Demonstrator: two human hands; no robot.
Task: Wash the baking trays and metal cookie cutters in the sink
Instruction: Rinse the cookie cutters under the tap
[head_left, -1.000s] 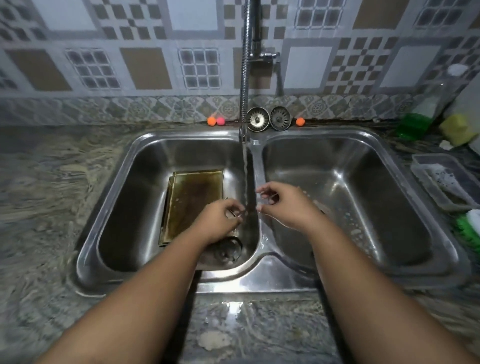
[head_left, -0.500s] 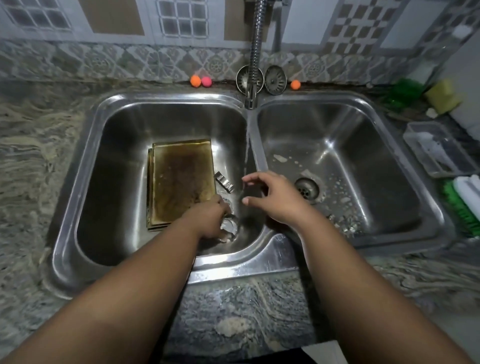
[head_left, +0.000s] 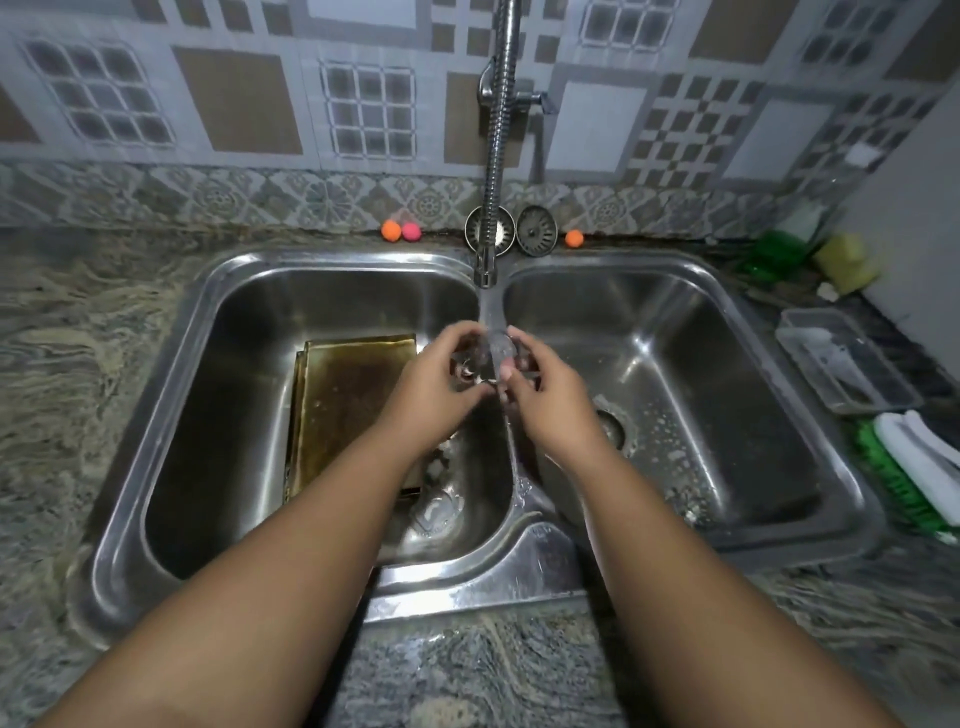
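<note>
My left forearm (head_left: 291, 545) and right forearm (head_left: 675, 545) are bare, uncovered from the lower edge to the wrists. My left hand (head_left: 436, 387) and right hand (head_left: 548, 400) are bare as well.

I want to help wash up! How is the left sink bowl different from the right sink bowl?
The left sink bowl holds stained, brownish baking trays flat on its floor; the right sink bowl holds no trays. White suds speckle much of the right sink bowl's floor; in the left sink bowl I see only a few near the drain. Both are shiny metal with rounded corners, side by side under one tap.
</note>
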